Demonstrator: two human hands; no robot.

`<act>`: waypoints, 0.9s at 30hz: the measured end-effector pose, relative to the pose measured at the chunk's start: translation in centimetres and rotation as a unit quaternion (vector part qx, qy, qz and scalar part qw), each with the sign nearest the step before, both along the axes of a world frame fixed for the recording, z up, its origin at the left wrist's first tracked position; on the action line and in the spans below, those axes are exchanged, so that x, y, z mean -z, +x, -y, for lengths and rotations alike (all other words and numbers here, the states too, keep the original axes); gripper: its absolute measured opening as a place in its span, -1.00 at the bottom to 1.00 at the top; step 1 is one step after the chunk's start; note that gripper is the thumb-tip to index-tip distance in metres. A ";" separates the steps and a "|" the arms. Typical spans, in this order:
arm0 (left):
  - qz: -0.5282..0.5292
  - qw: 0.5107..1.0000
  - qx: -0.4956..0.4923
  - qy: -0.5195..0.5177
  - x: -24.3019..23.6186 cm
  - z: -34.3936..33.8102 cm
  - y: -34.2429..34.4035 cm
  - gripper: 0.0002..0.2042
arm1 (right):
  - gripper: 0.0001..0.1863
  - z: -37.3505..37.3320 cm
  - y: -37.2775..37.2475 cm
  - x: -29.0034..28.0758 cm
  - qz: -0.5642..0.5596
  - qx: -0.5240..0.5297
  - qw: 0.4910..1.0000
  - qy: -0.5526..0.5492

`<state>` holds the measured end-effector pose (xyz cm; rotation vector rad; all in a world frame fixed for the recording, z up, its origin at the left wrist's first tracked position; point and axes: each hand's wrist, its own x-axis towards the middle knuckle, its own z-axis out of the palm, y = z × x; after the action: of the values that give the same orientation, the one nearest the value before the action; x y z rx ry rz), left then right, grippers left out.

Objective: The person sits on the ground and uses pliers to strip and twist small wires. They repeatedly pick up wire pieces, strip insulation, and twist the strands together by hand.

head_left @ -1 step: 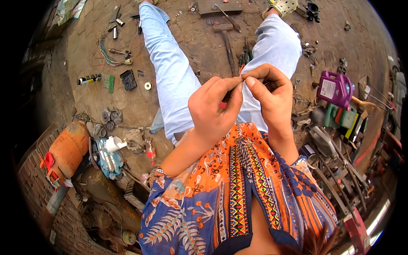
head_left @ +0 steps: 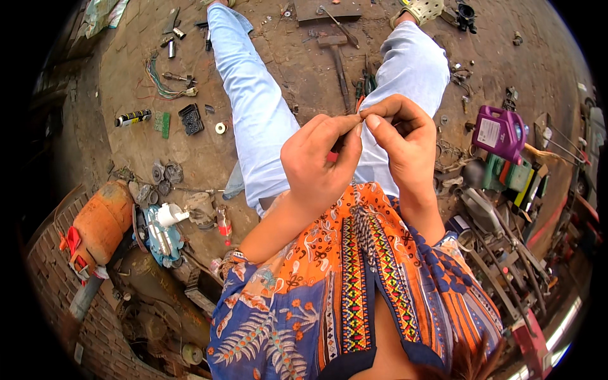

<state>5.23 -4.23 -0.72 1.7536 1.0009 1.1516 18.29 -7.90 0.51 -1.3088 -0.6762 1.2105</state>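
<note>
No visible change; fingerwork stands where it was. Left hand [head_left: 318,155], right hand [head_left: 408,136]: fingers [head_left: 342,124] pinched together, anything held unclear.

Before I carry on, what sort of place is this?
Most likely a repair workshop, though I can't tell what is repaired here. A hammer lies ahead, loose wiring to the left, and a purple jug to the right.
</note>
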 end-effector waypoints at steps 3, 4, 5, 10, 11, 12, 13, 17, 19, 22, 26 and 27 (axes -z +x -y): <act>0.005 1.000 -0.003 -0.010 0.0 0.1 0.0 -0.89 | -0.93 -0.1 -0.1 0.1 0.016 -0.001 1.000 0.010; 0.005 1.000 -0.004 -0.012 0.1 0.2 0.1 -0.90 | -0.93 0.0 -0.1 0.1 0.017 -0.001 1.000 0.008; 0.005 1.000 -0.006 -0.014 0.1 0.2 0.1 -0.90 | -0.92 0.0 -0.2 0.2 0.017 -0.001 1.000 0.006; 0.012 1.000 -0.022 -0.009 0.2 0.1 0.1 -0.90 | -0.90 0.0 -0.8 -0.1 -0.040 0.019 0.999 -0.022; 0.011 1.000 -0.023 -0.008 0.2 0.1 0.1 -0.89 | -0.90 0.1 -0.9 -0.1 -0.046 0.022 0.998 -0.028; 0.010 1.000 -0.023 -0.006 0.2 0.0 0.1 -0.89 | -0.89 0.1 -0.9 -0.1 -0.052 0.025 0.998 -0.033; 0.011 1.000 -0.026 0.003 0.2 0.0 0.1 -0.89 | -0.88 0.1 -0.9 -0.1 -0.056 0.026 0.998 -0.031; -0.005 0.999 -0.034 0.029 0.5 0.2 0.2 -0.86 | -0.87 0.2 -1.0 0.0 -0.069 0.029 0.997 -0.023; -0.015 0.998 -0.040 0.050 0.7 0.2 0.2 -0.85 | -0.87 0.3 -0.9 0.0 -0.066 0.028 0.997 -0.024; -0.024 0.993 -0.050 0.100 1.3 0.2 0.2 -0.82 | -0.88 0.3 -1.0 -0.1 -0.053 0.027 0.998 -0.027; -0.044 0.987 -0.055 0.142 1.6 0.2 0.3 -0.78 | -0.89 0.3 -1.0 0.0 -0.050 0.031 0.998 -0.020; -0.047 0.987 -0.054 0.146 1.6 0.2 0.3 -0.77 | -0.89 0.3 -1.0 0.0 -0.050 0.031 0.998 -0.018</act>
<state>5.48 -4.39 -2.36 2.0205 1.0349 1.3488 17.31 -8.16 0.54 -1.2823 -0.5401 1.2332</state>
